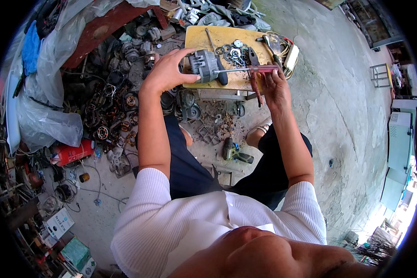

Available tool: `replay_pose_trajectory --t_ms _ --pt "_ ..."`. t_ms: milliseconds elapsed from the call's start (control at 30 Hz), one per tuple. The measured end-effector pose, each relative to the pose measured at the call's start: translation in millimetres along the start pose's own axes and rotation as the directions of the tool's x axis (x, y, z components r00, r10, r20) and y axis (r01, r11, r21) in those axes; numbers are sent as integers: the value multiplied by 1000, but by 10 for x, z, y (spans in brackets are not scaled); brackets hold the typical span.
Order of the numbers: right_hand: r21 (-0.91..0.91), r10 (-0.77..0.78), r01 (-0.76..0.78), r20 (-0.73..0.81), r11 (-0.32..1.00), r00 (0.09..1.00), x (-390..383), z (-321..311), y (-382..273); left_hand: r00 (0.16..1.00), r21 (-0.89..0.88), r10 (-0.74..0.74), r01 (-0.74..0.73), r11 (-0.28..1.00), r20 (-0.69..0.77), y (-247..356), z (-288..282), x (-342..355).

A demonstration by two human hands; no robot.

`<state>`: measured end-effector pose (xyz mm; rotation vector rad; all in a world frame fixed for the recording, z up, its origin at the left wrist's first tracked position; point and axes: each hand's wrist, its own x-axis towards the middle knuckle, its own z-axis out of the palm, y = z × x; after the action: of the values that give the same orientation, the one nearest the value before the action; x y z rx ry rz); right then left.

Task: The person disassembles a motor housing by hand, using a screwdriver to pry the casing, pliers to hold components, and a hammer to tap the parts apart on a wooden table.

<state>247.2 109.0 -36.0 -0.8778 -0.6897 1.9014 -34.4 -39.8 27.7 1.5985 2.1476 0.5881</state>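
My left hand (pixel 167 72) grips a small grey electric motor (pixel 205 66) by its left side, over the near edge of a yellow table. In my right hand (pixel 275 88) is a screwdriver (pixel 262 68) with a clear reddish handle; its shaft points left and the tip meets the motor's right face. Behind the screwdriver lie pliers (pixel 255 83) with red handles, partly hidden by my right hand. A loose group of washers and rings (pixel 236 53) sits on the table beyond the motor, near a thin metal rod (pixel 210 39).
On the yellow table (pixel 197 34) a hammer-like tool (pixel 272 46) lies by a white power strip (pixel 291 60) with coiled cable. A green cordless drill (pixel 236 152) rests on the floor between my feet. Heaped motor parts (pixel 109 92) and a red cylinder (pixel 73 152) are at left.
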Motion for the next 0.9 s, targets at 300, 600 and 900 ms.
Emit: replay_pose_trajectory --t_ms 300,600,900 --pt "1 47 -47 -50 999 998 -174 224 -75 1000 -7 16 -16 1000 -5 -16 0 -9" --pt "74 61 -56 -68 996 996 -195 261 -65 999 -5 23 -23 1000 -35 -45 30 -9" --pt "32 -2 3 -8 999 1000 -119 116 42 998 -11 32 -33 999 -53 -49 40 -5"
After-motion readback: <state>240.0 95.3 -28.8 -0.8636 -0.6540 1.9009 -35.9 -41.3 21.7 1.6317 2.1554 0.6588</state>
